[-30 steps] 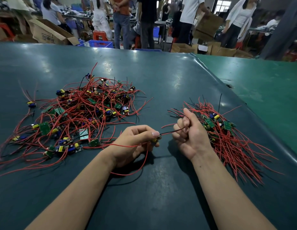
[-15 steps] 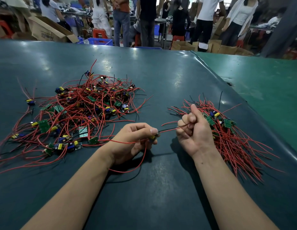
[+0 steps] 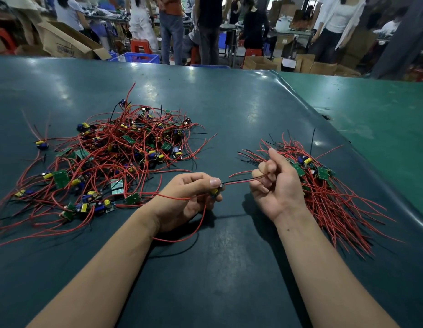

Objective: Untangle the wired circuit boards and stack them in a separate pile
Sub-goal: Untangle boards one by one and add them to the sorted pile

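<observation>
Two piles of wired boards (image 3: pixel 106 162) (image 3: pixel 328 185), one board (image 3: pixel 215 191) held between two hands (image 3: pixel 186 200) (image 3: pixel 276 185)

There is one view only, from a wide-angle camera worn on the person's head. It looks forward and down across the dark teal, glossy counter (image 3: pixel 229 110), close enough that both bare forearms run in from the near edge and fill the lower half. The hands meet near the middle of the frame, the left hand (image 3: pixel 189 197) left of centre and the right hand (image 3: pixel 276 183) just right of it. The lens bends the counter's far edge, and beyond it a strip of workshop floor with standing people runs along the top.
</observation>
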A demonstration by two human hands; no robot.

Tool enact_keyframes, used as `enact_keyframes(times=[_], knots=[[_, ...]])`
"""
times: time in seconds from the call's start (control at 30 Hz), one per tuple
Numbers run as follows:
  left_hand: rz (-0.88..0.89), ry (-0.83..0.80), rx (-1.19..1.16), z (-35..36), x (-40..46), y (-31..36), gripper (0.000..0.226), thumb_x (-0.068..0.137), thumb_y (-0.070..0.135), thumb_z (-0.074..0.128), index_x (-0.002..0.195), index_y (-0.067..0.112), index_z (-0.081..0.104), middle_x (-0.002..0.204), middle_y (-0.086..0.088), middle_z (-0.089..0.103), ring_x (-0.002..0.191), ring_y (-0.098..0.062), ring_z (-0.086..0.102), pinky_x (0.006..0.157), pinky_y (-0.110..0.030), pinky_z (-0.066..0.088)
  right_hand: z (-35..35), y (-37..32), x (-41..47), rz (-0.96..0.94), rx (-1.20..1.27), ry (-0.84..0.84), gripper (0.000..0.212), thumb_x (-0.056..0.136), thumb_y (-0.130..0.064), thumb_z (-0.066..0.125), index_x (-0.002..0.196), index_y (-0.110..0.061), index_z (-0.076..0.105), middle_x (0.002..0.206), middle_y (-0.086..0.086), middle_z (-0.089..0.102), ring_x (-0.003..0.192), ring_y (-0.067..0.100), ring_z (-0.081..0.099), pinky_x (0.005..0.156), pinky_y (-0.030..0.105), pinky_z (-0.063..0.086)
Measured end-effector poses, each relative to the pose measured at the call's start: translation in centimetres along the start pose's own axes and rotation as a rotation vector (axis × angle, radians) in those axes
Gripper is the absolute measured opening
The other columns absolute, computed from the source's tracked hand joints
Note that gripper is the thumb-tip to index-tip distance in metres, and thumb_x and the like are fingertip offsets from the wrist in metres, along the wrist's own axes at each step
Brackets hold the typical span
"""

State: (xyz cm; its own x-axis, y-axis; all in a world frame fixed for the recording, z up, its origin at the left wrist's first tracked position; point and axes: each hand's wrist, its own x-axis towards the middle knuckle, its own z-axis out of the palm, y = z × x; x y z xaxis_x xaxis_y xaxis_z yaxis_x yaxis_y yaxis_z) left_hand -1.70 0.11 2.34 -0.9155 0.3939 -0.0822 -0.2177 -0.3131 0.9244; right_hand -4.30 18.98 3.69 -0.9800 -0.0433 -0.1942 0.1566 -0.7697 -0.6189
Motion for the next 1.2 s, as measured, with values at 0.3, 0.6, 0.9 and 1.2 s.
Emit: enact_keyframes(times=[0.3,0.6,0.9,1.2], knots=[[0.042,0.13,-0.077,-0.5,0.0,0.3,0.014,0.078,0.019,0.066,0.083,0.006,0.07,0.08,-0.012,0.072,0.061,-0.015,0.065,0.061,-0.021,0.055,0.5,1.7,-0.5,0.005,-0.432,-0.172,0.053,0.074,-0.054,0.063,0.107,-0.013,0.063,0.057,-0.009,0.037,0.041,0.002,0.027,0.036,0.015,0.021],[0.051,0.052,0.104,0.1,-0.4,0.1,0.009,0.076,0.019,0.07,0.074,0.013,0.076,0.072,-0.01,0.071,0.065,-0.014,0.063,0.06,-0.02,0.049,0.3,2.6,-0.6,-0.128,-0.602,-0.151,0.024,0.089,-0.031,0.065,0.076,-0.014,0.076,0.047,-0.007,0.034,0.039,0.006,0.025,0.039,0.016,0.019],[0.049,-0.036,0.097,0.1,-1.0,0.4,0.013,0.078,0.015,0.066,0.072,0.013,0.077,0.069,-0.01,0.071,0.061,-0.014,0.063,0.059,-0.019,0.05,0.1,1.0,0.4,-0.345,-0.208,0.189,0.038,0.102,-0.032,0.048,0.08,-0.008,0.067,0.053,-0.004,0.045,0.033,0.006,0.029,0.035,0.014,0.019],[0.186,0.081,-0.402,-0.2,-0.7,1.1,0.029,0.081,0.006,0.057,0.109,0.009,0.063,0.1,-0.01,0.074,0.079,-0.02,0.074,0.072,-0.029,0.06,0.5,4.7,-0.7,-0.467,-0.929,-0.17,0.027,0.094,-0.013,0.064,0.118,-0.024,0.063,0.078,0.001,0.059,0.051,0.002,0.051,0.048,0.016,0.042]])
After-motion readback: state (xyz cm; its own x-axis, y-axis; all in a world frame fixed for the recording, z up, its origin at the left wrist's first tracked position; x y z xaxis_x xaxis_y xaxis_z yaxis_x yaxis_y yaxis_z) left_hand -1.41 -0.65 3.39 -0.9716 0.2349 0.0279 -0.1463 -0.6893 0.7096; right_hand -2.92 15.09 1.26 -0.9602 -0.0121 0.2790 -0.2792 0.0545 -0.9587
